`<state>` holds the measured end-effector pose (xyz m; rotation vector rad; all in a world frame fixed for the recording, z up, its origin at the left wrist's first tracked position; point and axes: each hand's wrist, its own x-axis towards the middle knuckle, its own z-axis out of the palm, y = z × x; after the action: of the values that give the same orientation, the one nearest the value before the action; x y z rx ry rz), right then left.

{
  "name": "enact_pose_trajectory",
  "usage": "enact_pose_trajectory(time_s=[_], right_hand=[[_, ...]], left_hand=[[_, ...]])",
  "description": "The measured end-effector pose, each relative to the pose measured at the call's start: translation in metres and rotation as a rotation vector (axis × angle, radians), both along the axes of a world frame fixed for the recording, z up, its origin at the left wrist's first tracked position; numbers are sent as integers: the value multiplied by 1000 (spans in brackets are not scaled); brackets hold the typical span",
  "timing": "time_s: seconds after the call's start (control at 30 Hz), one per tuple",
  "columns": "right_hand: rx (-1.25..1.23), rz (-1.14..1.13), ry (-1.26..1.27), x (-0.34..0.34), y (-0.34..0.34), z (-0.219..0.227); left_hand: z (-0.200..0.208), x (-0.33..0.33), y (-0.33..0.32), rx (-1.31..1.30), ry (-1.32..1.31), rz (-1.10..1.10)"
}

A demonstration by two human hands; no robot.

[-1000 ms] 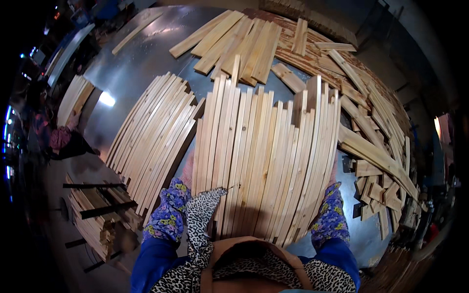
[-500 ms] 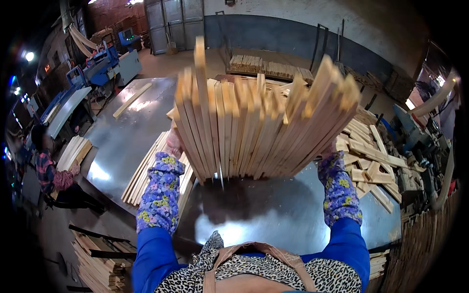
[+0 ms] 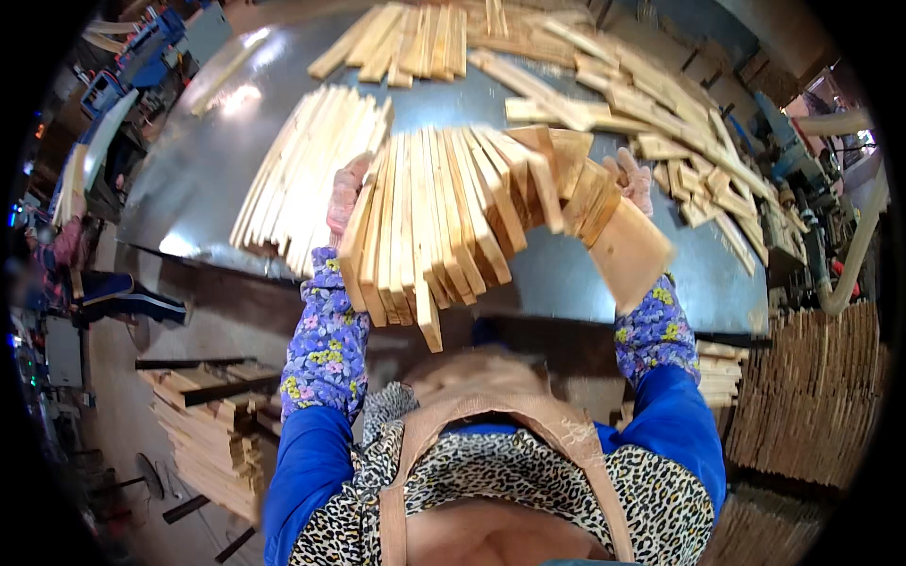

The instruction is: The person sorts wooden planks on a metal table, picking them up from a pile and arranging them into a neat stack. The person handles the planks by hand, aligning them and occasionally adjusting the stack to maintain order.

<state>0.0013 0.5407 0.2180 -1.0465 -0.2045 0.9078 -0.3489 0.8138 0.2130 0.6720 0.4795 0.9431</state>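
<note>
A wide row of pale wooden slats [image 3: 425,212] spans the gap between my two hands, near the front edge of the metal table. My left hand [image 3: 347,198], in a pinkish glove, presses against the row's left side. At the right end is my right hand [image 3: 634,179], partly behind the outermost slats, its visible fingers bent. The slats tilt toward me with uneven ends, and one juts out lowest. On the right several are fanned and twisted apart. Just left of the row lies a flat batch of slats [image 3: 297,170] on the table.
The metal table [image 3: 179,203] carries another group of slats [image 3: 425,42] at the back and a loose heap of wood pieces [image 3: 698,179] at the right. Stacked wood [image 3: 212,424] stands low on the left, with more stacks [image 3: 802,396] at right. A person [image 3: 71,255] is at far left.
The row of slats, upright on the table before, has tipped and come toward me between my hands. Its right part has fanned apart. My view now points lower.
</note>
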Motion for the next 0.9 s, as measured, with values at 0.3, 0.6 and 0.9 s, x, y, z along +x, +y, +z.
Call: enact_pose_trajectory(time_s=[0.3, 0.6, 0.9], right_hand=[[-632, -114, 133, -111, -103, -61], [-420, 79, -138, -54, -82, -124], [-405, 108, -104, -36, 19, -98]], left_hand=[[-185, -104, -28, -127, 299, -411], [-184, -53, -7, 2, 540, -384], [-141, -42, 64, -7, 592, -378]])
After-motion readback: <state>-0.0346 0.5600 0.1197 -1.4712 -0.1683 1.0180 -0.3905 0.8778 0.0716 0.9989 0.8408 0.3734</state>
